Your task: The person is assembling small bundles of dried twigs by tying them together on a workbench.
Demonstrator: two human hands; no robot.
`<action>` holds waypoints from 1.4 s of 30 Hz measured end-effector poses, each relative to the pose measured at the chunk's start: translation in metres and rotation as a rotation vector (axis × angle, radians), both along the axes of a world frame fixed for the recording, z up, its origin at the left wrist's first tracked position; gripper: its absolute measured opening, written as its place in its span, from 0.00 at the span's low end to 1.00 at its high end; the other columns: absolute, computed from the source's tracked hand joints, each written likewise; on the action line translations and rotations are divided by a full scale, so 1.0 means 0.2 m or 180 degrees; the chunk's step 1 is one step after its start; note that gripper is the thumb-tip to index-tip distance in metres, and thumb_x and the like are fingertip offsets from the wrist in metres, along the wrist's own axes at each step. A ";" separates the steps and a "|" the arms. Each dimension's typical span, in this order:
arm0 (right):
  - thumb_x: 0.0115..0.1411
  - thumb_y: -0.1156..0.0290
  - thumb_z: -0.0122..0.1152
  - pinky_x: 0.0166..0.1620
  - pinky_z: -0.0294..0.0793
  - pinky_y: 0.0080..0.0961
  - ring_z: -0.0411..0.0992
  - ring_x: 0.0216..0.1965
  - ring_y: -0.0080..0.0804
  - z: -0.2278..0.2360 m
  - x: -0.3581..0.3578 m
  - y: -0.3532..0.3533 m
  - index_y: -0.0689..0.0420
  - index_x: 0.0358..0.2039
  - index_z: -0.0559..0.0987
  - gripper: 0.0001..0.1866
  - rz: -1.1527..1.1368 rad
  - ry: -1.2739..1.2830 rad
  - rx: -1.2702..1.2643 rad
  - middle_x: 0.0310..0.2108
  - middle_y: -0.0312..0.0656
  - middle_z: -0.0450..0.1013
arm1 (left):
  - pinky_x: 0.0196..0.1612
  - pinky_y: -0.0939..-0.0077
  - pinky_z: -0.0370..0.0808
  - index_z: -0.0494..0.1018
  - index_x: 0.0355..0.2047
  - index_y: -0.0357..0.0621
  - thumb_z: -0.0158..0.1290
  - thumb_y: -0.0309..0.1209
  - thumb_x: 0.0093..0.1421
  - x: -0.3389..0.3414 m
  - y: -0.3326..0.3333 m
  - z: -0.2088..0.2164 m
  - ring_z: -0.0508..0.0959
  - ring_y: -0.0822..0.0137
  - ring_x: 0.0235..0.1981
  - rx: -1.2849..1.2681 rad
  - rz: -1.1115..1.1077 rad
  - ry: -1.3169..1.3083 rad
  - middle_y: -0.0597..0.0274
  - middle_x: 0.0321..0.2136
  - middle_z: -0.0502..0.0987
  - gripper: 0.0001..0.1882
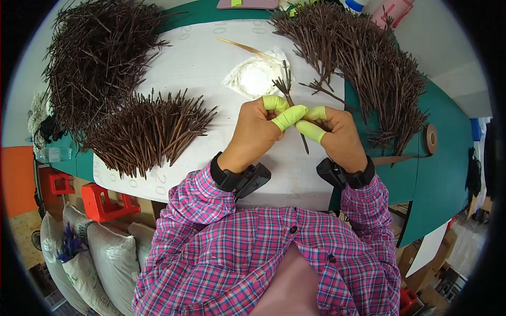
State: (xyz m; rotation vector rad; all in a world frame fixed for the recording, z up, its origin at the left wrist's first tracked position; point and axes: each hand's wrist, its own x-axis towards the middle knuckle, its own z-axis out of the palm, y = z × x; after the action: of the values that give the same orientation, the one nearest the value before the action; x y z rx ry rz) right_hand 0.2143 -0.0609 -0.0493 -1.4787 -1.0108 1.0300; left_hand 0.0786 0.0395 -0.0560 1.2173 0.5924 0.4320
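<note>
A brown artificial twig with a forked tip stands slantwise between my hands, its bare lower stem pointing toward me. My left hand pinches it between thumb and fingers. My right hand is closed beside it, fingertips meeting the left thumb; a brown strip shows between its fingers. Brown tape runs from a roll on the right to behind my right wrist. Yellow-green wraps cover the thumb and a finger of each hand. Another forked twig lies just beyond my right hand.
Beyond my hands, a white dish sits on crumpled wrapping with a wooden stick across its edge. Twig bundles lie at left, far left and right. Red stools and filled sacks stand below left.
</note>
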 end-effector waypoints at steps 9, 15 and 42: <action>0.50 0.76 0.58 0.25 0.62 0.12 0.63 0.23 0.11 0.00 0.01 0.00 0.64 0.27 0.75 0.05 -0.0070 0.0132 -0.0053 0.22 0.31 0.69 | 0.18 0.90 0.56 0.71 0.31 0.37 0.48 0.30 0.56 -0.01 0.00 0.00 0.61 0.83 0.15 -0.0566 -0.0239 -0.0427 0.70 0.18 0.67 0.08; 0.49 0.76 0.59 0.24 0.61 0.11 0.63 0.23 0.12 -0.02 0.01 0.00 0.64 0.26 0.74 0.05 0.0280 0.0334 0.0033 0.22 0.31 0.69 | 0.18 0.91 0.56 0.71 0.31 0.36 0.49 0.31 0.56 -0.01 0.01 -0.01 0.61 0.82 0.15 -0.1170 -0.0444 -0.0755 0.70 0.19 0.67 0.09; 0.51 0.76 0.56 0.29 0.64 0.12 0.64 0.26 0.13 0.00 0.03 0.00 0.65 0.30 0.75 0.06 0.0246 0.0278 -0.0104 0.24 0.32 0.70 | 0.16 0.91 0.55 0.71 0.31 0.37 0.50 0.29 0.55 -0.03 0.03 0.01 0.59 0.82 0.13 -0.1352 -0.0461 -0.0721 0.70 0.17 0.67 0.07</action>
State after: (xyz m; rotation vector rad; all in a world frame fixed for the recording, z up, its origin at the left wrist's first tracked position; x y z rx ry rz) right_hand 0.2193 -0.0617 -0.0490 -1.4177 -0.9994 1.1612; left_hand 0.0733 0.0446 -0.0545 0.7856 0.3732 0.2968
